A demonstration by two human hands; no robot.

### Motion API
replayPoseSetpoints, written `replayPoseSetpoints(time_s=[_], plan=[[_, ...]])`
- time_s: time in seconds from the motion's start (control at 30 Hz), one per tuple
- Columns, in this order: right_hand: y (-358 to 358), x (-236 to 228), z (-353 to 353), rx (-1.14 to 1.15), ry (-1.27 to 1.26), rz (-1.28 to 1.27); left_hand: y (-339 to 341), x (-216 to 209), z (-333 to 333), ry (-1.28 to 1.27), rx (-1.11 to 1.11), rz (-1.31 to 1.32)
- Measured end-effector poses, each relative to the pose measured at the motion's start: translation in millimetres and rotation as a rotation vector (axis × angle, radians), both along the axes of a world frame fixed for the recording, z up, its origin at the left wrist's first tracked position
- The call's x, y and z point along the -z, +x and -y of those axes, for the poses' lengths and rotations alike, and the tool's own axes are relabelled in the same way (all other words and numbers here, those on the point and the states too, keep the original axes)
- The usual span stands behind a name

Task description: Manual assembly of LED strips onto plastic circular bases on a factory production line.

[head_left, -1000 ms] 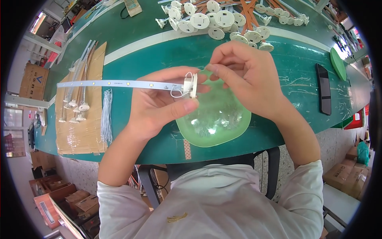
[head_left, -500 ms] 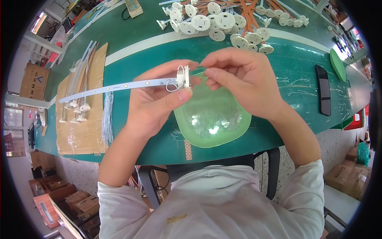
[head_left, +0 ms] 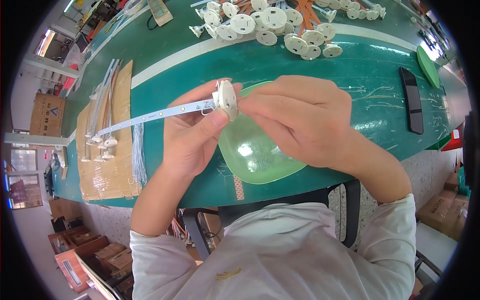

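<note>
Left hand (head_left: 187, 127): half curled, its thumb and fingers grasped the white disc (head_left: 228, 101), whose light strip (head_left: 156, 115) stretched left.
Right hand (head_left: 310, 120): curled, its fingertips reached the disc's face; whether they gripped anything, I could not tell.
White disc: was between the hands, near the green dish (head_left: 257, 162).

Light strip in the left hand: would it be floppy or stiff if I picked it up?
Probably springy: the strip looks thin, yet juts from the left hand with little sag. Likely light, being so slender. The bulkier white disc may make that end heavier.
</note>
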State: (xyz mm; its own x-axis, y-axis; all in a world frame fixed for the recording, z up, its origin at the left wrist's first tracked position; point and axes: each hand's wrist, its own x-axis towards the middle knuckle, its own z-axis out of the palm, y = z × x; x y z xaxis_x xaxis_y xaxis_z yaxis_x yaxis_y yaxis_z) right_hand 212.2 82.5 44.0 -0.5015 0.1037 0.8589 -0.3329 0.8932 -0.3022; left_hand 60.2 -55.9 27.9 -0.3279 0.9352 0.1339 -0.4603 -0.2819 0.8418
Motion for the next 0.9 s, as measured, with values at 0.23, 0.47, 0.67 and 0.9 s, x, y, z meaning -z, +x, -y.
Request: replayPoseSetpoints(time_s=[0.23,0.47,0.67,0.9], plan=[[-2,3,1,0.028,0.016,-0.03,1,-1,1,0.003,-0.017,0.03],[-1,6,4,0.003,0.049,-0.001,3,1,1,0.008,-0.027,-0.03],[-2,7,0,0.009,0.074,0.095,1,1,-1,-0.024,-0.1,-0.082],[0,-1,-12,-0.177,-0.053,0.11,-5,-4,2,-0.04,0.129,0.078]])
